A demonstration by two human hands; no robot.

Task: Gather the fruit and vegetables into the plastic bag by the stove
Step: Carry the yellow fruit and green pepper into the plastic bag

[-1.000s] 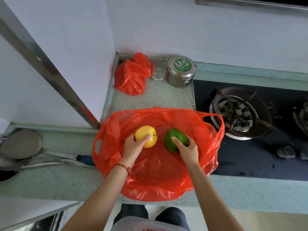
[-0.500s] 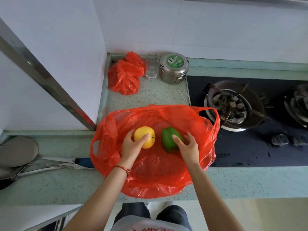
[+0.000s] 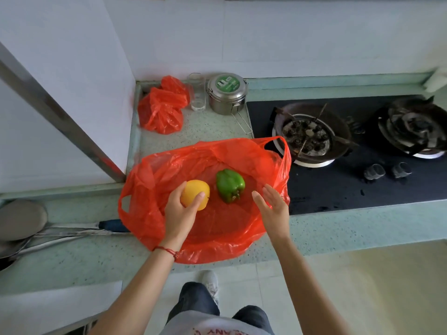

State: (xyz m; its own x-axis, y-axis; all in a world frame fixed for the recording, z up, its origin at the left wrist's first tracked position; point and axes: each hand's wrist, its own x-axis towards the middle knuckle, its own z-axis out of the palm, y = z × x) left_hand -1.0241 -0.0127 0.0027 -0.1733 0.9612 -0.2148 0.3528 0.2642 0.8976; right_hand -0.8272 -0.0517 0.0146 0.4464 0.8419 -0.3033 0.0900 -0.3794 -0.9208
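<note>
The wide red translucent plastic bag lies spread open on the pale speckled counter, its far handle lapping onto the black glass gas stove just beyond the right fingertips. Inside it, ahead of both hands, are the two pieces of produce.

The glossy green bell pepper lies loose on the bag's floor, just past and to the inside of the right hand, whose fingers are straight and spread, holding nothing and clear of the pepper. Its long axis runs roughly away from the person, stem end nearer the wrist side. The right hand is the nearer one to it.

The round yellow fruit sits under the left hand, fingers and thumb curled round its near side, low over the bag floor. I would judge letting go of it is what remains.

Counted: one green pepper, one yellow fruit, two red bags, the second, a crumpled red plastic bag, well beyond the fingers by the wall; two burners on the stove.
</note>
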